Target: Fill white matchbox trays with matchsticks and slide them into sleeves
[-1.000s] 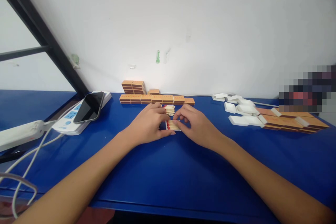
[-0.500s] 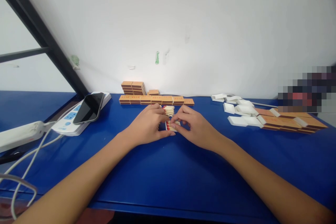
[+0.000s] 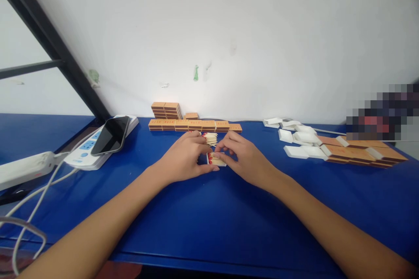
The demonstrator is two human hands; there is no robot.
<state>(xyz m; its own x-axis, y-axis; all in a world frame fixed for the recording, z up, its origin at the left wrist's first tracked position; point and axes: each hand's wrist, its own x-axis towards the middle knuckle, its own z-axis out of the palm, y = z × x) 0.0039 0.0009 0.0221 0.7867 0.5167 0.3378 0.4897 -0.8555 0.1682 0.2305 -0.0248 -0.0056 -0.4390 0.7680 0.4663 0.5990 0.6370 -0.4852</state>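
A small white matchbox tray (image 3: 209, 164) lies on the blue table, filled with red-headed matches (image 3: 216, 160). My left hand (image 3: 186, 157) curls around its left end, thumb stretched along the near side. From the right, my right hand (image 3: 244, 157) reaches over the tray with bent fingers, thumb and fingertips close together at the matches. Its fingertips partly cover what they touch. Just beyond the tray, a loose pile of matches (image 3: 211, 138) lies between my hands, partly hidden by the left fingers.
A row of orange matchboxes (image 3: 181, 124) runs behind, with a stack of matchboxes (image 3: 165, 109) by the wall. White empty trays (image 3: 304, 151) and more matchboxes (image 3: 352, 153) lie right. Left are a phone (image 3: 111, 135), a power strip (image 3: 88, 162) and white cables (image 3: 42, 196).
My right fingertips have lifted and shifted slightly, so more of the matches in the tray show. My left hand stays at the tray almost unmoved.
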